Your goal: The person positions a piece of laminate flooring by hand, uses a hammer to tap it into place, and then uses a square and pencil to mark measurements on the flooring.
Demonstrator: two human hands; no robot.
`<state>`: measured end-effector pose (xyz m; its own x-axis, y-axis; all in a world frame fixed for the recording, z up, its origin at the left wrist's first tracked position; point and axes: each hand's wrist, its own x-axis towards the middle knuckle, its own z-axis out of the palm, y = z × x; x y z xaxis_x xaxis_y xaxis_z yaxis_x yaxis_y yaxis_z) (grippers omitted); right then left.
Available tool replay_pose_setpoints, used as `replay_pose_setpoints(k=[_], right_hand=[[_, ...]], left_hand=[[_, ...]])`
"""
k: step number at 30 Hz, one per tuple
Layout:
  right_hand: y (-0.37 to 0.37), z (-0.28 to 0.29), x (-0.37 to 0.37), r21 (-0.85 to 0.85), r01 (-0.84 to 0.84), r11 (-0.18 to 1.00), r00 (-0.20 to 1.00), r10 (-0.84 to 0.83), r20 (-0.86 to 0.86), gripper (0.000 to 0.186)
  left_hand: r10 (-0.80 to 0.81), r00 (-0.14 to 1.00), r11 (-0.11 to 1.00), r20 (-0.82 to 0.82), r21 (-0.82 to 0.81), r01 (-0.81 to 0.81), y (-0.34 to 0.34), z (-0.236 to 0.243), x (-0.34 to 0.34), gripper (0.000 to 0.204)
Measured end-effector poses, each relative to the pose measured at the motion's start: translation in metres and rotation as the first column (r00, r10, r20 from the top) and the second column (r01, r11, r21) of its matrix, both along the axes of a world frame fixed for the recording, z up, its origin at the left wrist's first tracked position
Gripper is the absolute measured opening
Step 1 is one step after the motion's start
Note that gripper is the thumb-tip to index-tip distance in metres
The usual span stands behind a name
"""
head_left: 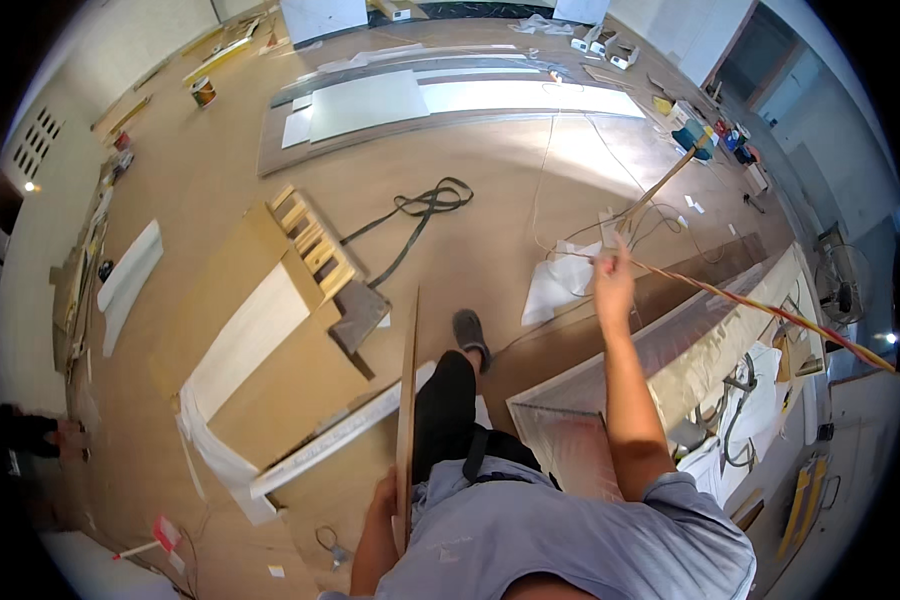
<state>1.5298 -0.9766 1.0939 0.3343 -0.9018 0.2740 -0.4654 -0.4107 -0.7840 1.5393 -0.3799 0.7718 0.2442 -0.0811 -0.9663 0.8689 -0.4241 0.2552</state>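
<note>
My left hand (378, 505) is low beside my left hip, its fingers around a long, narrow wooden board (407, 410). The board stands on edge along my leg, pointing away from me. My right arm is stretched forward, and my right hand (614, 285) is closed with fingers raised on a twisted red and yellow cable (730, 294). From that hand the cable runs taut to the right rim, while a thinner stretch lies off to the left. Part of the grip is hidden by the back of the hand.
Ahead lies a stack of white panels (370, 106). Cardboard (195, 345) with slatted wooden pieces (315, 240) is on the left, near a dark strap (430, 205). A plastic-wrapped bench (570, 440) flanks me on the right, with a fan (842, 290) beyond. A broom (660, 185) and loose cables lie forward right.
</note>
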Motion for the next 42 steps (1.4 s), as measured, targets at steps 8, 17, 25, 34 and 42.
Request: replay_pose_setpoints(k=[8,17,25,34,42], right_hand=[[-0.151,-0.106,-0.009,-0.14,0.406,0.903,0.883,-0.427,-0.194,0.049],[-0.125,-0.245,0.036,0.251,0.578,0.777,0.738,-0.366,-0.566,0.029],[-0.165,-0.353,0.122,0.506,0.586,0.633,0.766,-0.229,-0.6,0.027],[-0.418,-0.471,0.172,0.547,0.592,0.592,0.704,-0.05,-0.708,0.024],[-0.831,-0.32,0.277,0.649,0.403,0.645,0.873,-0.485,-0.061,0.027]], left_hand=[[-0.442,0.878,0.895,0.182,0.018,0.447,-0.136,-0.091,0.175,0.077],[-0.392,0.918,0.919,0.054,0.074,0.388,-0.351,0.004,0.452,0.073],[-0.588,0.801,0.808,0.112,0.132,0.574,-0.55,0.037,0.6,0.074],[-0.705,0.682,0.709,0.195,0.164,0.686,-0.845,0.05,0.685,0.075],[-0.775,0.586,0.619,0.238,0.094,0.78,-1.08,0.096,0.753,0.076]])
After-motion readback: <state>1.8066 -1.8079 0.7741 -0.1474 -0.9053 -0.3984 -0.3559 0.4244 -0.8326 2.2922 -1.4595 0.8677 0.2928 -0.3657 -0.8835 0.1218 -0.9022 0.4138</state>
